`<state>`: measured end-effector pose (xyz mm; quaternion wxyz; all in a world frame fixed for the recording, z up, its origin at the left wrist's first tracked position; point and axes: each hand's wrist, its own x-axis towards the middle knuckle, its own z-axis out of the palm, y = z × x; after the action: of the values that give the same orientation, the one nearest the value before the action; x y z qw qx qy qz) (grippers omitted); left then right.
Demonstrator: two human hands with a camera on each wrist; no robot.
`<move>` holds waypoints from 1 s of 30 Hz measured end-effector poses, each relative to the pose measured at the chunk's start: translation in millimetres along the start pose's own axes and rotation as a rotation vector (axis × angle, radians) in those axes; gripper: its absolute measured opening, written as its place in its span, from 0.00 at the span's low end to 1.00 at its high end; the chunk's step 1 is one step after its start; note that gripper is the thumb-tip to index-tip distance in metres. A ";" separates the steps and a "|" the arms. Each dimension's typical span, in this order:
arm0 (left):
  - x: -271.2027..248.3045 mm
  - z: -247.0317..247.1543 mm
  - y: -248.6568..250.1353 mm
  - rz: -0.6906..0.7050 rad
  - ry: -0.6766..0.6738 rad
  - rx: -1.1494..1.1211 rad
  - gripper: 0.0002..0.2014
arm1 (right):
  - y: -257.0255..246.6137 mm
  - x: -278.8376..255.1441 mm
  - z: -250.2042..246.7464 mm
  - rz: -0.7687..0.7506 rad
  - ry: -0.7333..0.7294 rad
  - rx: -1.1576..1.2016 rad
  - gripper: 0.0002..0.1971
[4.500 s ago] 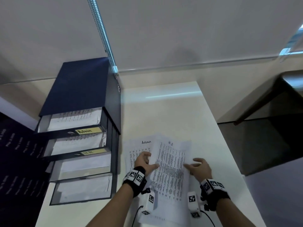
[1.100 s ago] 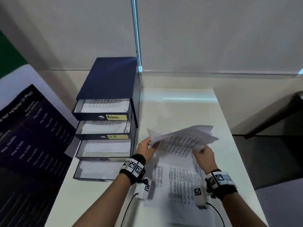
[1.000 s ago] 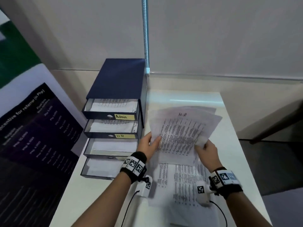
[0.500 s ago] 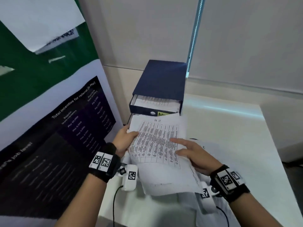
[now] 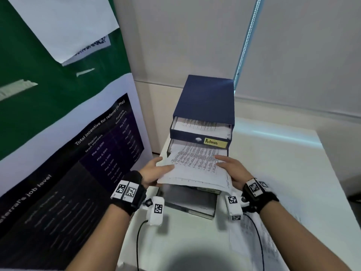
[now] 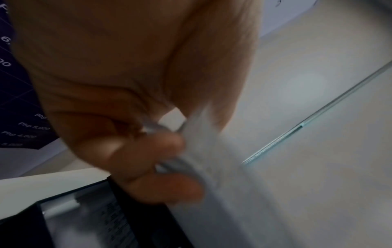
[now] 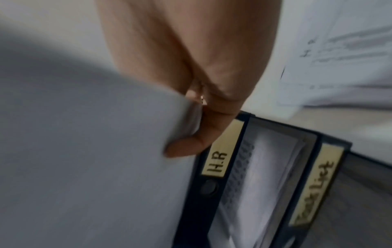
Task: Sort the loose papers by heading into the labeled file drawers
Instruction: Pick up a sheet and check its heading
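Head view: even, cool indoor light; a pale glare band crosses the far end of the table [image 5: 273, 153], and a round dark shadow lies on it at the bottom edge. Straight lines bow toward the frame borders, as in the poster [image 5: 68, 153]. Centre sharp; label "Admin" legible. Left wrist view: dim, motion-blurred; the hand [image 6: 127, 83] fills the frame, out of focus. Right wrist view: likewise dim and smeared; papers [image 7: 84, 151] blurred, labels on the drawers [image 7: 265, 184] partly readable.
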<state>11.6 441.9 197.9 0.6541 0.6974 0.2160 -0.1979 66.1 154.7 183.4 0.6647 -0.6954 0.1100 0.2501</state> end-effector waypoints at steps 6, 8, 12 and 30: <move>33.3 -6.5 -1.8 0.083 0.017 -0.050 0.19 | 1.3 -3.0 -8.3 0.110 -0.042 -0.105 0.22; 42.2 -7.4 1.1 0.109 0.038 -0.081 0.14 | 3.1 -12.0 -10.9 0.178 -0.175 -0.082 0.21; 59.7 0.4 15.0 0.129 0.092 -0.135 0.11 | -3.3 10.6 -14.5 0.068 -0.004 0.062 0.13; 137.9 51.4 37.3 0.199 0.230 1.045 0.18 | -4.4 68.8 -10.2 -0.462 0.173 -1.309 0.16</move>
<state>147.1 394.5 148.3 0.2081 0.9639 0.0922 -0.1384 128.9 157.5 153.1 0.1341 -0.9758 -0.1615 0.0608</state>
